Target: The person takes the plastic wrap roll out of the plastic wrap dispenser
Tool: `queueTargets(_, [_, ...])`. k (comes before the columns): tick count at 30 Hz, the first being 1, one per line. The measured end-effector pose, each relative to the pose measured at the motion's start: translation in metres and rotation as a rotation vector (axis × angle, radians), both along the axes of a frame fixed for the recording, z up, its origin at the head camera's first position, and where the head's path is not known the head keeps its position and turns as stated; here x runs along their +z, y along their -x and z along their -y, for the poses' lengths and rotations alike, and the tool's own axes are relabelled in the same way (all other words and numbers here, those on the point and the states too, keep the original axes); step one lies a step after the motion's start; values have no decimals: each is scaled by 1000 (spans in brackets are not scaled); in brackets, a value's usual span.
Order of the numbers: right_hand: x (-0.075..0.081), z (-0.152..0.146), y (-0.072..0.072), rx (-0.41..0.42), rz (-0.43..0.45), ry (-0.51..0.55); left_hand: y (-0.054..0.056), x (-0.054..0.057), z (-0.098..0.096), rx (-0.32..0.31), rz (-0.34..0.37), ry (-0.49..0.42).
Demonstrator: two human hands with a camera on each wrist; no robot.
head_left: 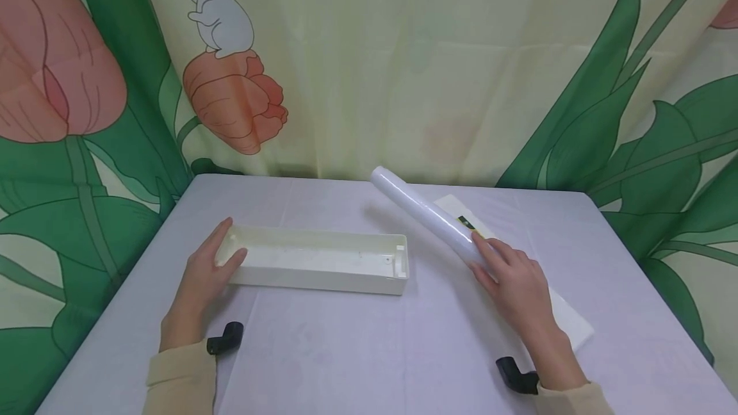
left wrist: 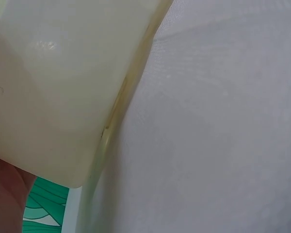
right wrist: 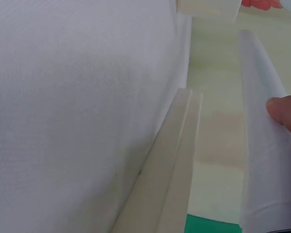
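A long, open-topped cream plastic box lies on the white-covered table, left of centre. My left hand grips its left end, thumb at the near wall and fingers at the far side. In the left wrist view the box's outer wall fills the upper left. My right hand holds a roll of clear plastic wrap by its near end, the far end tilted up and to the left. Under the roll and hand lies a long white lid-like piece with a small dark label, partly hidden.
The white tablecloth spreads under everything. Behind the table hangs a curtain printed with flowers and a white animal. A black camera mount sits at the left wrist, another mount at the right.
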State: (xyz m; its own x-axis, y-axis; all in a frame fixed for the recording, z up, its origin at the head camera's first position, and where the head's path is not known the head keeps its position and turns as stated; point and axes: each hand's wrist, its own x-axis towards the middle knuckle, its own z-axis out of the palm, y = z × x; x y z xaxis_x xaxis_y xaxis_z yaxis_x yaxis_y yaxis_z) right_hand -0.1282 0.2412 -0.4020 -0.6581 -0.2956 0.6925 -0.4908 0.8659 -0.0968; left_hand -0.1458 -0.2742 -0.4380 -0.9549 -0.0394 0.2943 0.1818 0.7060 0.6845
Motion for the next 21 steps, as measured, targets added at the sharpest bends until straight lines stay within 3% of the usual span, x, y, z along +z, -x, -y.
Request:
queueTargets(6, [-6,-4,-8,-54,36,3,-1,2,0,-4,23,4])
queueTargets(14, [-10,-4,-20,-169,191,-25,-3,4,0,-2,37,5])
queueTargets(21, [-13,-3,-27,-221,280,-24,-2,4,0,0,42,-1])
